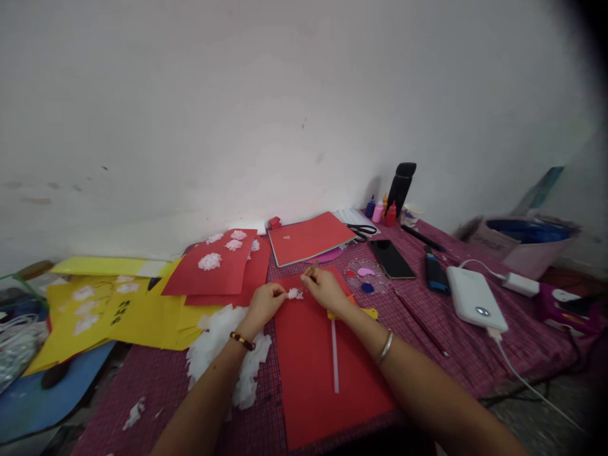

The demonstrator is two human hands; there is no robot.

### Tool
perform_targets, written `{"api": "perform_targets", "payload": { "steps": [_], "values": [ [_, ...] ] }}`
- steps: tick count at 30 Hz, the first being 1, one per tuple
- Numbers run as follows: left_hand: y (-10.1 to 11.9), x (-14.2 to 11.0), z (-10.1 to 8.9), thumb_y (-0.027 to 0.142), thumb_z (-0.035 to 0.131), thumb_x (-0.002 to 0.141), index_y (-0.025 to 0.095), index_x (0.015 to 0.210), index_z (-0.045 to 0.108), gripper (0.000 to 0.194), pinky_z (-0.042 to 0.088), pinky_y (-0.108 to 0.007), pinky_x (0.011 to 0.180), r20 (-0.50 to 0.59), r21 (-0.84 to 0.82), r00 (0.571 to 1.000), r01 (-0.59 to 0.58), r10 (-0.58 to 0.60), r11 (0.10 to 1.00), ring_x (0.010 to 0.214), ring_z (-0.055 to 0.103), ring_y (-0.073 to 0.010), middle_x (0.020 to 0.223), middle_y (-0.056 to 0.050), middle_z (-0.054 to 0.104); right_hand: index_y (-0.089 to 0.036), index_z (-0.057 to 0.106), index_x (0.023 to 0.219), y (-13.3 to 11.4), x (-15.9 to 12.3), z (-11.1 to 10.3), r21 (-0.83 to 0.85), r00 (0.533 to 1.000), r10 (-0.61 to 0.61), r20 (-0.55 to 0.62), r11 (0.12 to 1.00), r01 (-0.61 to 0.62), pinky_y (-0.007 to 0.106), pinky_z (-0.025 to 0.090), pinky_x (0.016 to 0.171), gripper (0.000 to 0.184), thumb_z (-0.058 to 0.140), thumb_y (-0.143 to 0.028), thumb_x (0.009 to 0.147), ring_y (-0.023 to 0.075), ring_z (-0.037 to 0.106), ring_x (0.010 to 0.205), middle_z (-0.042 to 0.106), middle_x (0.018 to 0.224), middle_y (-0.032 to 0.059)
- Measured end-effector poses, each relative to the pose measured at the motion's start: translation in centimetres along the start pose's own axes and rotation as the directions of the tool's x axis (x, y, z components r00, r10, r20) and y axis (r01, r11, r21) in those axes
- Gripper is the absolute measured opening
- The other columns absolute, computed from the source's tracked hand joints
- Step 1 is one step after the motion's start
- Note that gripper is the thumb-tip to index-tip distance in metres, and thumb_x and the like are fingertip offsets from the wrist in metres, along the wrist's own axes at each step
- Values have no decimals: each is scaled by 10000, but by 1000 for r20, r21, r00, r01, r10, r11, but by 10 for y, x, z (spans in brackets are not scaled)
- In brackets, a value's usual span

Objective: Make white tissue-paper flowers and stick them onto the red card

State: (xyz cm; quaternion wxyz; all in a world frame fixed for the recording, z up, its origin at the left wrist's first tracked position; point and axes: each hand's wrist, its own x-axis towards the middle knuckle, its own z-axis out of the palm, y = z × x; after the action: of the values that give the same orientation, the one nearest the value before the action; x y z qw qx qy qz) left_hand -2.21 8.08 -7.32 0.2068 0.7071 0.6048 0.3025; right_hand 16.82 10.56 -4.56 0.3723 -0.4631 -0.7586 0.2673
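A red paper sheet lies on the checked cloth in front of me. Near its top is a small tuft of white paper pieces. My left hand is closed in a pinch at the tuft's left edge; what its fingertips hold is too small to make out. On the tuft's right, my right hand is closed around a thin brown stick. Beneath my right wrist lies a yellow glue gun, with a whitish glue stick extending over the sheet. A pile of white tissue paper pieces lies beside my left forearm.
Red cards with white paper flowers and yellow sheets lie leftward. Behind are a red-topped pad and black scissors. Rightward are a paint palette, phone, pencil and cabled white power bank.
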Motion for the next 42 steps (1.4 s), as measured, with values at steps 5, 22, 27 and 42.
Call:
{"api": "perform_targets", "payload": {
  "steps": [5,22,27,42],
  "values": [
    [2,0,-1,245,512,727,159,670,657,178,347,-222,549,-5,-2,1000,2,-2,1000,612,538,-137,649,-19,634,-171,587,721,-3,-1,2,1,1000,-31,2,1000,31,226,301,530,188,470,-268,831,140,543,584,626,639,29],
    [6,-1,-1,215,528,716,167,664,655,146,330,-232,551,-17,15,1000,24,-24,1000,616,534,-144,634,-18,630,-166,588,725,-8,5,7,-76,994,-48,96,996,55,227,306,537,188,463,-237,845,143,557,597,644,667,51],
    [7,0,-2,205,531,712,164,665,646,131,318,-234,553,-14,35,999,32,-32,999,610,532,-140,646,-21,636,-159,571,721,-12,16,10,-87,991,-47,126,994,58,227,299,553,166,474,-228,836,135,544,604,632,656,47],
    [9,0,-4,243,493,729,158,625,614,181,343,-225,544,-1,-49,1000,12,-12,999,584,506,-134,587,3,574,-172,503,674,0,20,0,151,999,35,15,988,-37,205,320,486,209,459,-311,823,107,490,505,557,560,-10]
  ]
}}
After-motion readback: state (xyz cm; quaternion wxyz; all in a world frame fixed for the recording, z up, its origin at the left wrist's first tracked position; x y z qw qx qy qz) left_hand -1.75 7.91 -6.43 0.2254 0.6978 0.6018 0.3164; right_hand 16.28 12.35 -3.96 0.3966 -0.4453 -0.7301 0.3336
